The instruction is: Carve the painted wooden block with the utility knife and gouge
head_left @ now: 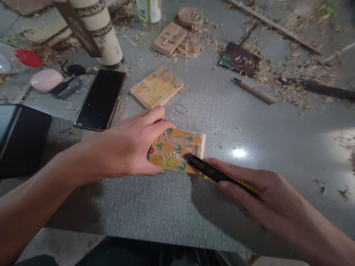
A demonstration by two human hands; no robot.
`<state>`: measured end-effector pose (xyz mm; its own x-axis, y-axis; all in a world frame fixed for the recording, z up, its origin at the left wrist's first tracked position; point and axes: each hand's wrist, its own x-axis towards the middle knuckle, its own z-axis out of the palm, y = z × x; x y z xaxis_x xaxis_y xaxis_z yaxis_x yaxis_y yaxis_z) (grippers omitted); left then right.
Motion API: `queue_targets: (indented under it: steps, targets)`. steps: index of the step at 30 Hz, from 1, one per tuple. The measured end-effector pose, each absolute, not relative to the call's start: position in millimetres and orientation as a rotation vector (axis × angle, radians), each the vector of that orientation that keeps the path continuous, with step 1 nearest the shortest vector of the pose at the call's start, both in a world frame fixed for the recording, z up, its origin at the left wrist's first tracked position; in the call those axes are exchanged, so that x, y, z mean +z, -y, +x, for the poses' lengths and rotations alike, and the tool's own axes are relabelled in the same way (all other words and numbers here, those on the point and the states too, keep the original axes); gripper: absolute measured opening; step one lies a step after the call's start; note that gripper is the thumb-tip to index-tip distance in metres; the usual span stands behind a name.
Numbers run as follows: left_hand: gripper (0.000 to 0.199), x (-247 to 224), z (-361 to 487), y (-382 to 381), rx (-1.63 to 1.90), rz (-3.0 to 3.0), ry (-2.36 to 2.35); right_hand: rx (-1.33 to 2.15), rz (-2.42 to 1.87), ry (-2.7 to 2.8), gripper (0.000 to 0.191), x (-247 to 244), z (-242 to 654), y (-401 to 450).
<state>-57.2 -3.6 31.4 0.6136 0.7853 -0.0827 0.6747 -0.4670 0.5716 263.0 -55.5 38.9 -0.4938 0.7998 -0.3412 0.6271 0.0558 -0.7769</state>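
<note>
A small painted wooden board (pixel 173 142) lies flat on the grey table, covered in orange, teal and yellow shapes. My left hand (pixel 133 144) is closed around its left end, thumb on the near edge and fingers on the far edge. In my right hand (pixel 249 188) is a black and yellow utility knife (pixel 213 170). Its blade tip touches the board's painted face right of the middle, among a few small shavings. Just beyond my left hand lies a second painted wooden board (pixel 158 87).
A phone (pixel 100 99) and a cream tumbler (pixel 107 35) stand to the left, near a dark device (pixel 24 140). Farther back are a carved wooden block (pixel 169 38), a round wooden piece (pixel 190 17) and wood shavings (pixel 191 46). A thin-handled carving tool (pixel 253 90) lies right.
</note>
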Motion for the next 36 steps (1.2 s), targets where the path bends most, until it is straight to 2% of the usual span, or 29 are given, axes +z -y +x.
queue_targets:
  steps: [4, 9, 13, 19, 23, 36]
  targets:
    - [0.064, 28, -59, 1, 0.257, 2.266, -1.161, 1.469, -1.423, 2.073, 0.043, 34, 267, 55]
    - [0.071, 26, -64, 5, 0.277, 2.245, -1.144, 1.121, -1.473, 2.209, 0.044, 31, 278, 62]
    - [0.091, 26, -56, 13, 0.258, 2.247, -1.229, 0.821, -1.471, 2.324, 0.044, 37, 290, 46]
    - [0.067, 16, -31, 15, 0.417, 2.244, -1.353, 0.447, -1.357, 2.404, 0.044, 31, 294, 8]
    - [0.054, 12, -27, 14, 0.482, 2.239, -1.345, 0.411, -1.197, 2.507, 0.050, 18, 288, 4]
    - [0.057, 16, -32, 18, 0.469, 2.189, -1.221, 0.203, -1.194, 2.659, 0.053, 9, 287, 15]
